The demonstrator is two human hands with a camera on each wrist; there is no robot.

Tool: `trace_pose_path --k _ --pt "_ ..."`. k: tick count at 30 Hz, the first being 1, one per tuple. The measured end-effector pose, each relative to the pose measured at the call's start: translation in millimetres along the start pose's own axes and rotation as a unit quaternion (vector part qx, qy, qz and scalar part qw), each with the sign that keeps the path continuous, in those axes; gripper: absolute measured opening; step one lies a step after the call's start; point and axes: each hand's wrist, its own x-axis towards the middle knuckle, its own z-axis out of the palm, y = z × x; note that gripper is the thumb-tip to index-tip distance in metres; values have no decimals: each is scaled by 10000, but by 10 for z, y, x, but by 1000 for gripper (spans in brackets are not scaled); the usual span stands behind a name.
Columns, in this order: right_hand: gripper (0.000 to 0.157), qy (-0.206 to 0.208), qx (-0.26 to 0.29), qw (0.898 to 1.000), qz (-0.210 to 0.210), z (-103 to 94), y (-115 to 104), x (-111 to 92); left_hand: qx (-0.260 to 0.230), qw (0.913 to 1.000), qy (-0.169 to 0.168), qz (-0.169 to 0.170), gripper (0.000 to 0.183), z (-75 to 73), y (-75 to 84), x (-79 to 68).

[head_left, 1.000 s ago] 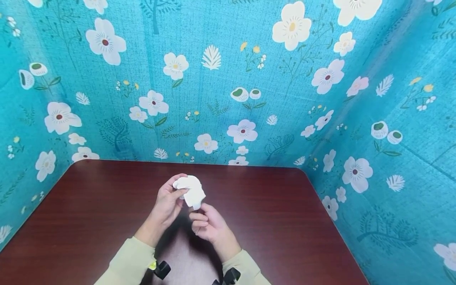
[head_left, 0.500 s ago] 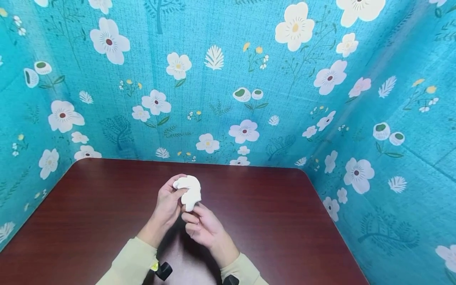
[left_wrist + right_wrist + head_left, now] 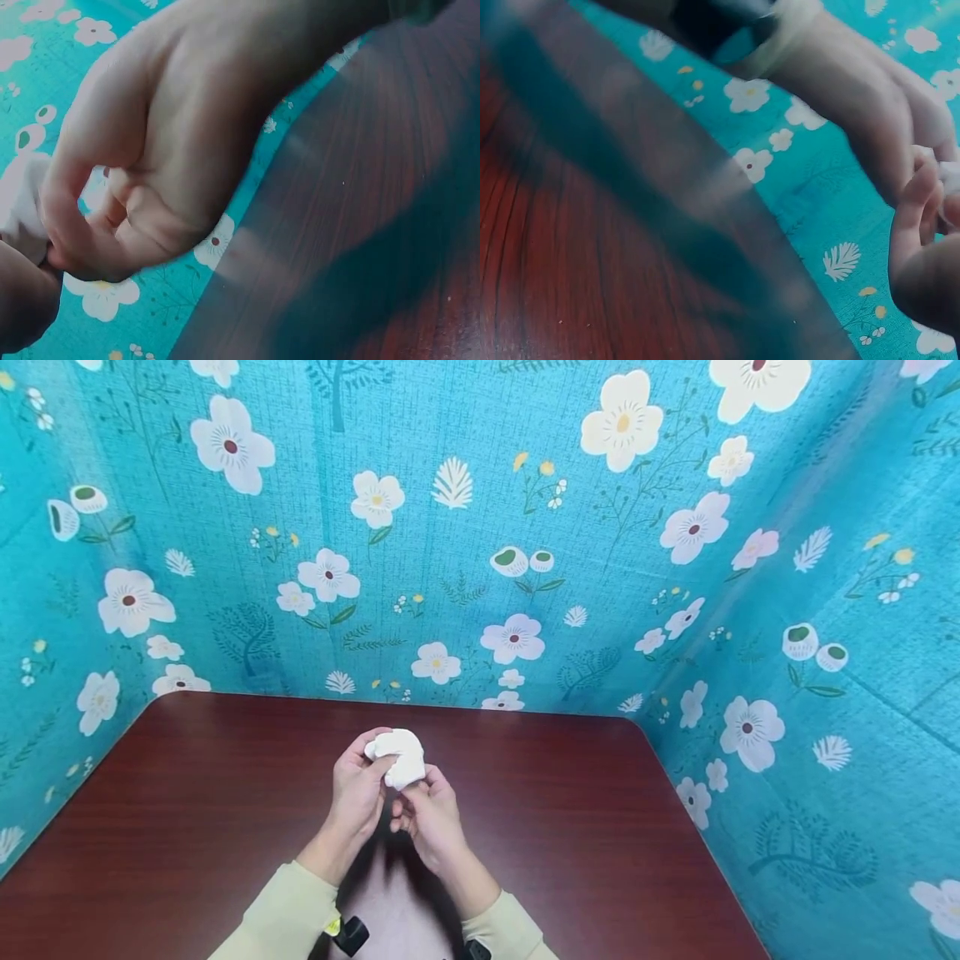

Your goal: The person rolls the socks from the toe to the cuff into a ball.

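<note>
A small folded bundle of white cloth [image 3: 406, 758] is held up over the table between both hands. My left hand [image 3: 358, 793] grips its left side, thumb across the front and fingers behind. My right hand [image 3: 435, 818] pinches its lower right edge between thumb and forefinger, the other fingers curled below. In the left wrist view, the right hand [image 3: 176, 142] bends down to the white cloth [image 3: 24, 206] at the left edge. Most of the cloth is cut off or hidden by fingers in the right wrist view, where the left hand [image 3: 870, 97] reaches in from above.
A dark red-brown table [image 3: 225, 777] with rounded far corners lies under the hands. Teal floral curtains [image 3: 450, 568] hang behind it and along both sides. Black devices [image 3: 351, 935] are strapped to the wrists over pale sleeves [image 3: 281, 910].
My right hand has shifted up and turned, its fingers now higher on the bundle's right side. The cloth end that stuck out below is folded in. My left hand stays nearly still.
</note>
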Motion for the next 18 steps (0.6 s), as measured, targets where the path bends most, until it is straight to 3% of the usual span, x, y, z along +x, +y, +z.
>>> trace_pose_path --k 4,10,12,18 --pt "33 623 -856 9910 -824 61 58 -9 241 9993 222 150 34 33 -17 0" --pt "42 854 -1961 9539 -2104 44 41 4 592 9962 525 369 35 40 -66 11" --pt "43 836 -2404 9357 -2444 23 30 16 710 9949 583 419 35 42 -73 9" --pt "46 656 -3799 8543 -3487 -44 -17 73 840 9925 744 491 33 29 -92 16"
